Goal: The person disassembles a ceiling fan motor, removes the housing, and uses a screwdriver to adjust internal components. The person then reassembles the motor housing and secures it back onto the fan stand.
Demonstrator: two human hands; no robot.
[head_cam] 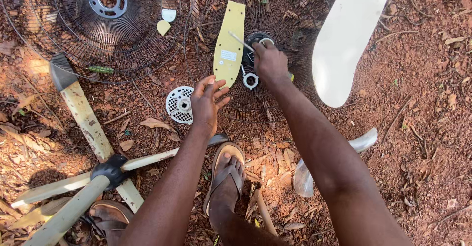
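A thin metal tool (241,41), probably a screwdriver, is gripped in the right hand (269,63), which is clenched around its handle over the dark hub (255,42) of the nearer wire fan guard (290,24). The tool's long axis runs from the fist up and to the left, its tip lying on the yellow panel (229,44) that rests across the guard. The panel's own long axis is set nearly upright in the view, leaning slightly right at the top, just left of the hub.

The left hand (206,101) is held open, fingers spread and gripping nothing, with its fingertips at the panel's lower end. So the right hand is the nearer to the hub, and the left is the nearer to the panel's bottom edge. A white round grille piece (178,104) lies just beside the left hand on the red soil (418,78).
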